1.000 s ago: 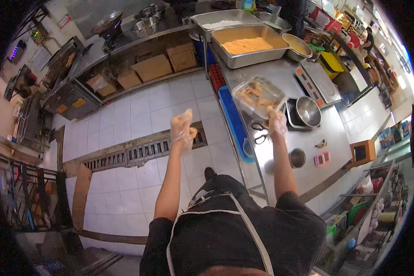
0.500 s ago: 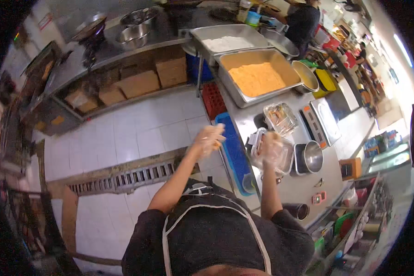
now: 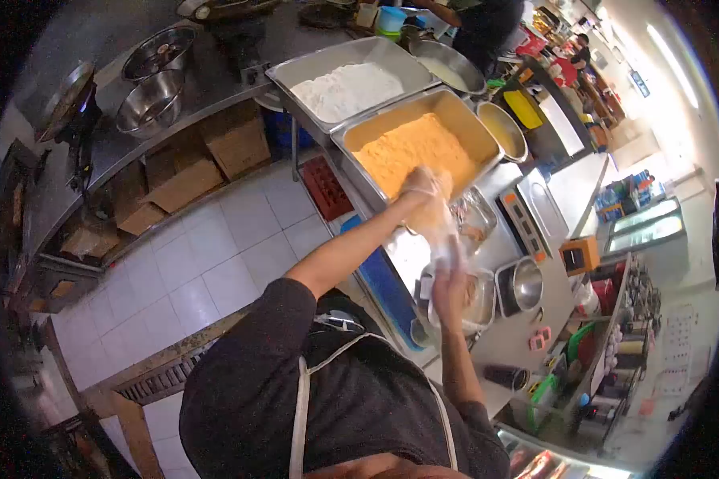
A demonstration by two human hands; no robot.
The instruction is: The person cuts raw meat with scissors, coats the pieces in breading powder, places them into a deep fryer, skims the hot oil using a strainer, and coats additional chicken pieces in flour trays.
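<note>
My left hand (image 3: pixel 423 186), in a clear plastic glove, is closed at the near edge of a deep steel tray (image 3: pixel 347 156) of orange powder (image 3: pixel 415 148). Between my hands a translucent plastic glove (image 3: pixel 435 222) stretches, blurred, with its upper end at my left hand. My right hand (image 3: pixel 452 279) points up toward its lower end, fingers smeared by motion. Below that hand a clear plastic container (image 3: pixel 478 307) sits on the counter, its contents mostly hidden. Partly behind the glove is a tray with foil-like sides (image 3: pixel 475 215), holding several pieces I cannot make out.
A tray of white powder (image 3: pixel 347 88) stands beyond the orange one, with steel bowls (image 3: pixel 503 132) to its right. A scale-like device (image 3: pixel 523 223) and a steel pot (image 3: pixel 527 283) are on the right. Left below are a red crate (image 3: pixel 325 188) and a blue bin (image 3: pixel 375 275).
My left hand has swung from over the floor to the orange powder tray's near edge. My right hand has come off the container, and plastic now stretches between both hands. The view has turned.
</note>
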